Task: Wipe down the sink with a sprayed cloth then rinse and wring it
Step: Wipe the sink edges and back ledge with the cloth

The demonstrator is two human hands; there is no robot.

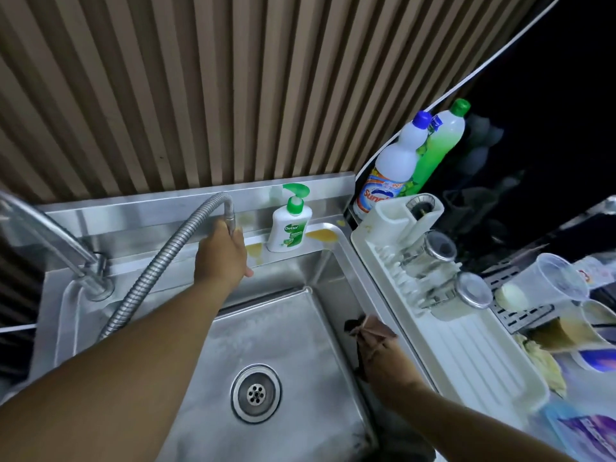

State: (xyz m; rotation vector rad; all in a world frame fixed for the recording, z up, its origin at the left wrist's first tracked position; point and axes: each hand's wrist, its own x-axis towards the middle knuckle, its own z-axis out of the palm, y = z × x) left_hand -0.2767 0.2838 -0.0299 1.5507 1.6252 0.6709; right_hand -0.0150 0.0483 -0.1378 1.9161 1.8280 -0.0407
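Left hand (pixel 221 253): closed around the nozzle end of the flexible metal hose (pixel 160 265), held above the rear ledge.
Right hand (pixel 383 356): closed on the cloth (pixel 365 326), pressed to the sink's right inner wall.
Sink (pixel 283 331): steel basin, drain (pixel 256 392) uncovered at the middle.
Soap bottle (pixel 289 225): stood upright on the rear ledge, orange liquid pooled beside it.
Drying rack (pixel 450 335): set right of the sink, two glasses laid in it.

1. Sink (pixel 333 268): brushed steel, smooth, dull sheen.
2. Hose (pixel 160 261): ribbed metal, shiny.
3. Tap (pixel 50 235): polished metal.
4. Cloth (pixel 373 331): soft brown fabric, matt.
5. Rack (pixel 466 355): white plastic, ridged, matt.
6. Soap bottle (pixel 288 228): glossy white plastic.
7. Wall (pixel 200 88): ribbed panel, matt.
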